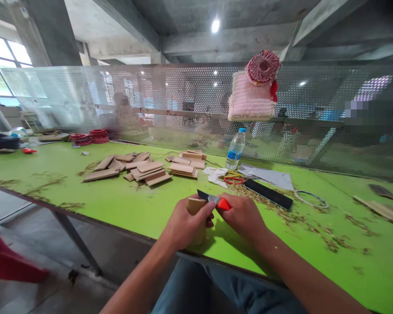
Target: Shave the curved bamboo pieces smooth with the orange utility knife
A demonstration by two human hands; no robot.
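My left hand (189, 222) is wrapped round a small tan wooden piece (195, 206) near the front edge of the green table (131, 209). In my right hand (244, 216) is a knife (223, 203) with a red handle, its dark blade pointing left across the top of the wooden piece. The left thumb rests by the base of the blade. Beyond my hands lie a pile of wooden pieces (114, 165) and neater stacks (185, 165). A black phone (268, 194) lies to the right, with wood shavings (314, 229) around it.
A water bottle (236, 150) stands behind the phone, near white papers (268, 175) and a pale ring (311, 199). Red coils (98, 136) sit at the back left. A perforated metal screen (170, 104) with a hanging pink cloth (251, 98) borders the table's far side.
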